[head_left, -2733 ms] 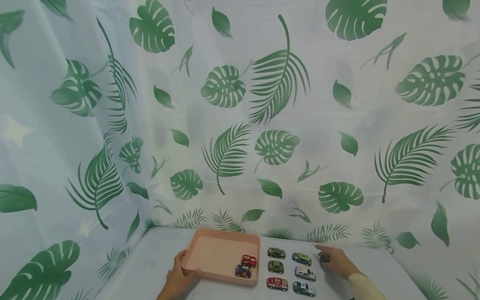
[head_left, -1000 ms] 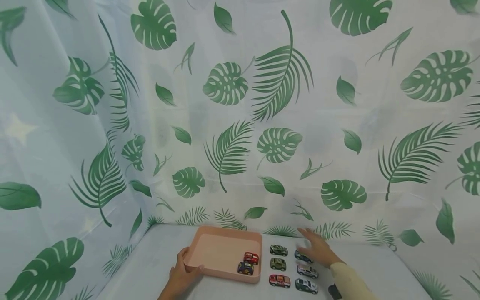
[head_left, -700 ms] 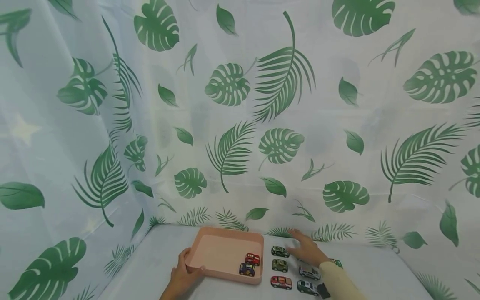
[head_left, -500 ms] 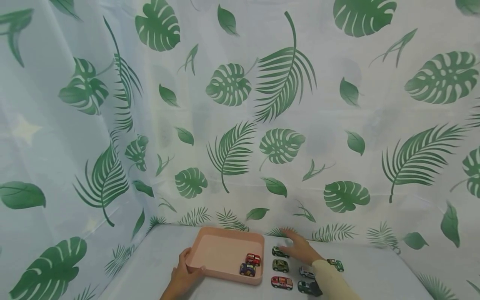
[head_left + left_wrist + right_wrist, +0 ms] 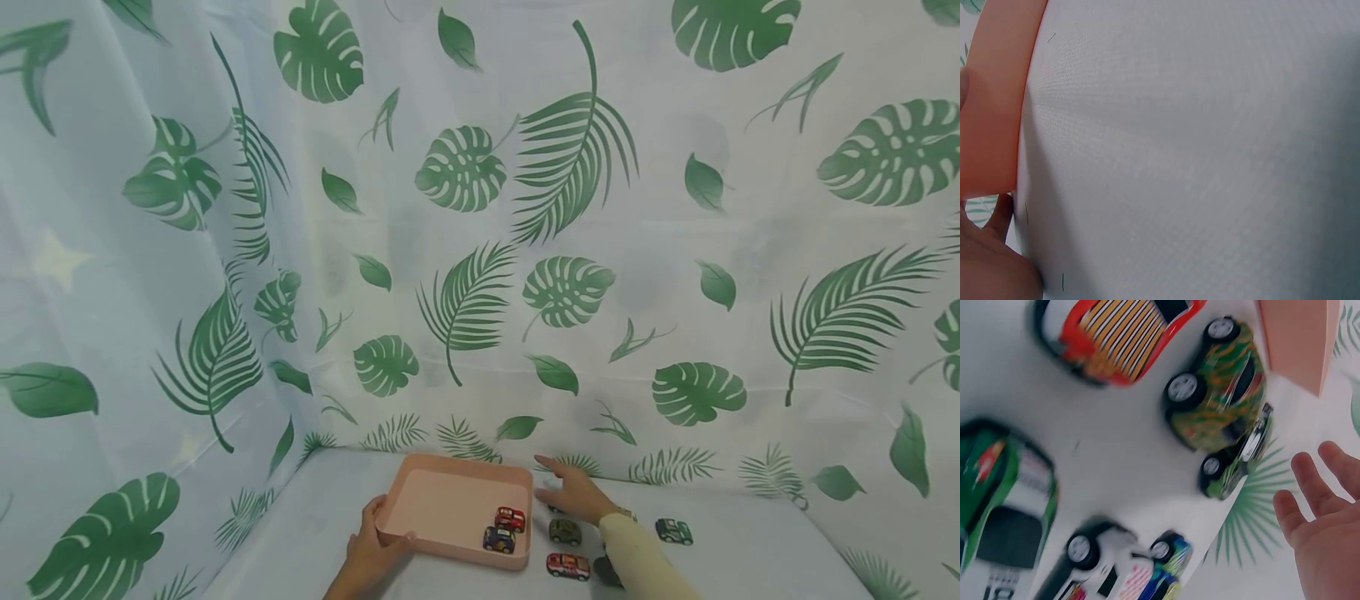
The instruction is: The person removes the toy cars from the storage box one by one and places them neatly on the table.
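My left hand (image 5: pixel 366 557) grips the left front corner of a shallow peach tray (image 5: pixel 431 504), thumb on the near wall. In the tray's right front part sit a red toy car (image 5: pixel 511 517) and a dark blue toy car (image 5: pixel 498 540). Fingers spread, my right hand (image 5: pixel 576 493) hovers just right of the tray, partly covering the farthest toy car. In the right wrist view that hand holds nothing; a camouflage toy car (image 5: pixel 1225 394) and a darker green toy car (image 5: pixel 1241 455) lie beside it.
Nearest in the left column is a red-and-white toy car (image 5: pixel 567 567). Right-column cars, including a white one (image 5: pixel 1107 565), are mostly hidden by my sleeve (image 5: pixel 637 554) in the head view. A green toy car (image 5: pixel 674 532) stands farther right. A leaf-print curtain (image 5: pixel 480 333) rises behind.
My right hand has let go of the green toy car at the far right and moved left, over the columns of cars, to beside the tray. The left hand keeps its hold.
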`<state>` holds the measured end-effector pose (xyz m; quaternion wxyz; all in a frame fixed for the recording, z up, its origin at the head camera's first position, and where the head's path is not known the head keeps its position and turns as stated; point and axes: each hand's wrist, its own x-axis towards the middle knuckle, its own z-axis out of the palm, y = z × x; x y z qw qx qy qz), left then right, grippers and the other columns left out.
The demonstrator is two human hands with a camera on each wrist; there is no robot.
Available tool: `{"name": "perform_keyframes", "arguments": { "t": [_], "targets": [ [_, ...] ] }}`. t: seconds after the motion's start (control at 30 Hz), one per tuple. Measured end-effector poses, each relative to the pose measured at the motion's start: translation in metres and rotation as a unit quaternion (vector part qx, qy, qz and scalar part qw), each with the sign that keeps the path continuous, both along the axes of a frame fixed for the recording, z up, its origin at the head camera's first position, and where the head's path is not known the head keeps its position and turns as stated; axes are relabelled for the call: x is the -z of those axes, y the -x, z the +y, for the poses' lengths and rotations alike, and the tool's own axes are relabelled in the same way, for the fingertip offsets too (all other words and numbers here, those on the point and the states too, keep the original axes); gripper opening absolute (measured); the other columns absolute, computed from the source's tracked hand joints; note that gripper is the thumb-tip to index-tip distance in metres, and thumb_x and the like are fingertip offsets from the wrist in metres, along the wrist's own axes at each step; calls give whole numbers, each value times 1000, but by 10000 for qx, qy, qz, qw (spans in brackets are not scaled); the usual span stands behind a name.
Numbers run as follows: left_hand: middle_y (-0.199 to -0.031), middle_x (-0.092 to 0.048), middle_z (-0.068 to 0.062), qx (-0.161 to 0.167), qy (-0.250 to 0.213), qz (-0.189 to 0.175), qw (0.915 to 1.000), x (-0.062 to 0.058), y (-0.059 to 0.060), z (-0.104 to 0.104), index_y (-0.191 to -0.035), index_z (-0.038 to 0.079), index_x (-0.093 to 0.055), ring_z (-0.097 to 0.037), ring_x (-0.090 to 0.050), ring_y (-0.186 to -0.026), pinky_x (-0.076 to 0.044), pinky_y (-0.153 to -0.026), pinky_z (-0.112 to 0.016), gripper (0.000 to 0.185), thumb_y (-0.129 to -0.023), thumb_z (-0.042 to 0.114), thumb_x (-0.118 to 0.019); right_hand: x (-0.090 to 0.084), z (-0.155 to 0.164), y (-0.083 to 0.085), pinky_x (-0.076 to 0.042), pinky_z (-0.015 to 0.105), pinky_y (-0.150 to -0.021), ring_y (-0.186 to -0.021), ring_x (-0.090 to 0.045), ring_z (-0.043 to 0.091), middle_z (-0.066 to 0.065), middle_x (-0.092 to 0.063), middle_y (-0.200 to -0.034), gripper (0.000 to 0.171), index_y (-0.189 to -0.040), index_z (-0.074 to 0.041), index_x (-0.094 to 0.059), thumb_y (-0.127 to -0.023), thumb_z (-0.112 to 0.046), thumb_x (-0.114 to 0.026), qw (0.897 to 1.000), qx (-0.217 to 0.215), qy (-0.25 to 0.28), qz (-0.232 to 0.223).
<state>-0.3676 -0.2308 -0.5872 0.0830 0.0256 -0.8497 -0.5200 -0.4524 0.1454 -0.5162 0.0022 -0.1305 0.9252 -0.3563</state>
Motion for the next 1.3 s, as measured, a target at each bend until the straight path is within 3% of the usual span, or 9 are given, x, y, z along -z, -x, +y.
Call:
{"name": "perform_keyframes", "arguments": {
  "t": [0.2, 0.37, 0.63, 0.77, 1.03, 1.3],
  "targets": [
    [-158, -30, -47, -46, 168, -17, 9998, -6, -2, 1, -153, -3, -23, -68, -30, -145, -2, -117, -82, 100, -91, 49, -81, -1, -14, 4, -51, 65, -105, -133, -58, 48, 19, -61, -150, 62, -152, -10, -60, -96, -26, -81, 9996, -267, -108, 43],
    [-161, -27, -46, -49, 206, -243, 9995, -9, 0, 0, -154, -3, -23, -64, -29, -147, -4, -118, -80, 99, -92, 48, -80, -7, -25, 5, -54, 65, -99, -129, -61, 45, 19, -65, -144, 62, -153, -10, -60, -96, -26, -82, 9992, -377, -142, 4],
    [-163, -26, -44, -124, 115, -299, 9994, -8, 2, 0, -156, -2, -23, -65, -25, -149, 0, -120, -78, 103, -89, 51, -82, -5, -37, 11, -59, 58, -93, -118, -66, 41, 24, -66, -139, 58, -152, -3, -59, -99, -17, -79, 9930, -1148, 183, 194],
    [-163, -26, -43, -183, 73, -355, 9992, -6, 1, 2, -156, -1, -23, -68, -21, -148, 2, -120, -77, 104, -89, 54, -82, 0, -43, 11, -58, 59, -94, -115, -67, 39, 23, -68, -137, 56, -151, -5, -61, -99, -19, -78, 9931, -1133, 301, -28],
    [-160, -29, -45, -195, 117, -287, 9993, -9, -3, 3, -155, 0, -25, -71, -26, -144, -3, -118, -80, 104, -88, 53, -83, 1, -54, 5, -50, 67, -104, -124, -66, 44, 21, -71, -133, 53, -149, -7, -63, -101, -23, -75, 9925, -1210, 95, 118],
    [-160, -29, -45, -123, 27, -25, 9999, 0, 1, -1, -155, 0, -26, -68, -31, -144, -2, -116, -82, 102, -88, 49, -84, 5, -64, 6, -52, 67, -101, -124, -64, 46, 24, -68, -135, 52, -150, -1, -60, -101, -14, -75, 9857, -1656, 302, -16]
  ]
}}
